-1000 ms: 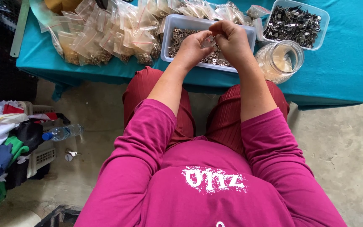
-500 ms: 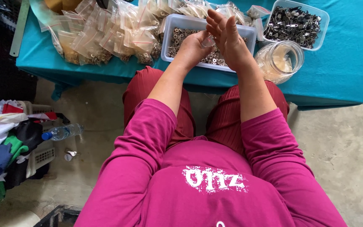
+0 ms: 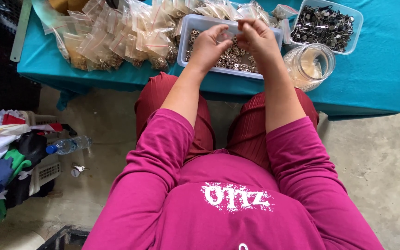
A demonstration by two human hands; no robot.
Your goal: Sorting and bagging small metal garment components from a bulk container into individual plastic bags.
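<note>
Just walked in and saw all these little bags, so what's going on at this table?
A seated person holds a small clear bag between the left hand and right hand, over a clear tray of small metal rings. Filled bags are piled to the left on the teal table. To the right stand a glass jar and a tub of dark metal clips.

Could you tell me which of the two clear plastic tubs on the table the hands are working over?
The hands are over the nearer tub of round metal rings, at the table's front edge. The other tub of darker metal clips sits farther right, beyond the glass jar.
</note>
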